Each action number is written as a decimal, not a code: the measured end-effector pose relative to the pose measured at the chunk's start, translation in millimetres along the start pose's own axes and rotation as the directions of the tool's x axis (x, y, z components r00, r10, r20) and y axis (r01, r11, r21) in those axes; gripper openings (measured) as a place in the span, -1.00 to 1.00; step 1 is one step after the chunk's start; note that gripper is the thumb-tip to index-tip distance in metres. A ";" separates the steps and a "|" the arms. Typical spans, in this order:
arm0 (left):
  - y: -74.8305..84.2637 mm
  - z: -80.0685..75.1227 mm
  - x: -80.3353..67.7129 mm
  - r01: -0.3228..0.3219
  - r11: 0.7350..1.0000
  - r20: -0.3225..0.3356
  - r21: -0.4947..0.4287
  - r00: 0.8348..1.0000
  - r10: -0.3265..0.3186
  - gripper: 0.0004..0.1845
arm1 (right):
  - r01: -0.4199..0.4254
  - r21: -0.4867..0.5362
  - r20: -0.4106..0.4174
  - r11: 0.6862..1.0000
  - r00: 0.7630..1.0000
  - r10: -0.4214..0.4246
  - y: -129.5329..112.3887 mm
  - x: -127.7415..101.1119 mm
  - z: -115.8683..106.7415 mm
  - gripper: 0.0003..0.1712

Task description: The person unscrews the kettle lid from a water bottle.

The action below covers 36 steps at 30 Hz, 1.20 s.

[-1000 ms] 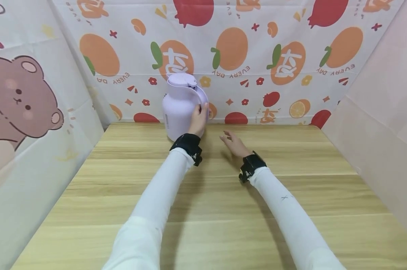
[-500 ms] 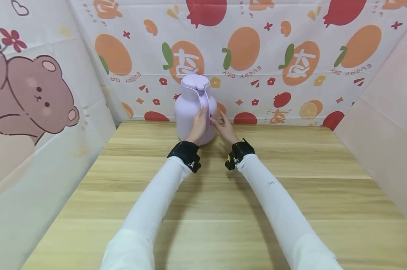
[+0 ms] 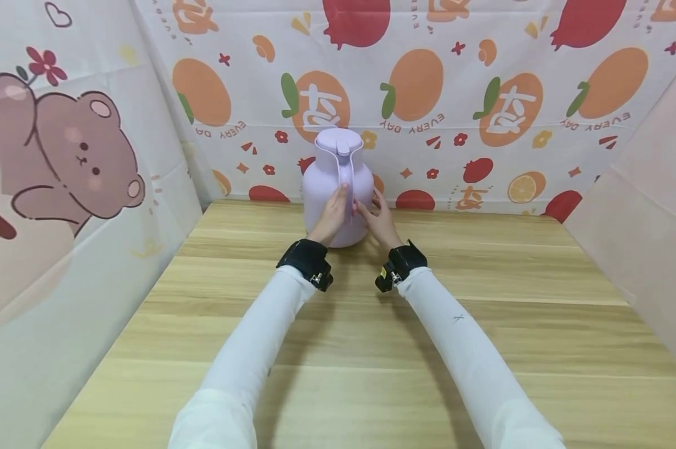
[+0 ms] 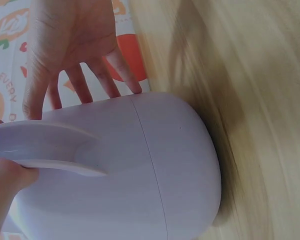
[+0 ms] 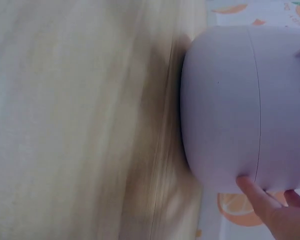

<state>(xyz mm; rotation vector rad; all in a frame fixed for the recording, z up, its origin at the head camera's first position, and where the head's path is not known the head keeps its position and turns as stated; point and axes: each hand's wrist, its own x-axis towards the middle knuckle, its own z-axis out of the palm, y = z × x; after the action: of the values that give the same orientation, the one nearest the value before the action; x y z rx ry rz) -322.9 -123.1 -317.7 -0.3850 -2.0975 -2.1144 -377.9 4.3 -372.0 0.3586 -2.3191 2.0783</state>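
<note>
A lavender thermos jug [image 3: 315, 193] stands upright at the back of the table, its handle facing the person. The left hand [image 3: 330, 215] grips the handle; in the left wrist view its thumb [image 4: 15, 181] lies along the handle's side, with most of that hand out of frame. On the jug's right side rests the right hand [image 3: 380, 221], its fingers spread and fairly straight. Those fingertips touch the jug's wall near the seam in the left wrist view. The right wrist view shows the jug's base [image 5: 210, 110] against the tabletop and a few right fingers [image 5: 257, 197] on its side.
The wooden table [image 3: 349, 374] reaches from the person to a fruit-print cloth [image 3: 416, 143] right behind the jug. A bear-print cloth [image 3: 80, 156] borders the left side, a pale plain one [image 3: 652, 206] the right.
The jug has turned so that its handle swings from the right towards the person. The right hand has come from the bare tabletop onto the jug's right side. The view has shifted slightly.
</note>
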 end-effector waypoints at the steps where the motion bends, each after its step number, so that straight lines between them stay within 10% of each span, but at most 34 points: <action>1: 0.4 0.7 -1.6 0.001 1.000 0.006 0.002 1.000 -0.001 -0.51 | -0.003 0.005 -0.004 1.000 1.000 0.003 0.4 -1.8 -0.4 -0.12; 36: 17.0 47.9 -75.5 -0.007 1.000 0.114 -0.008 0.993 0.008 -0.53 | 0.003 -0.028 -0.090 1.000 0.996 -0.006 -9.4 -103.0 -34.6 -0.03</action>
<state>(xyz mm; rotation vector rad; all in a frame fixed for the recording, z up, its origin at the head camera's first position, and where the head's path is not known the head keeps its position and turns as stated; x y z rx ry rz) -241.9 -81.9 -322.4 -0.5257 -2.1452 -2.1452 -281.0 54.4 -374.7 0.2634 -2.2909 2.0140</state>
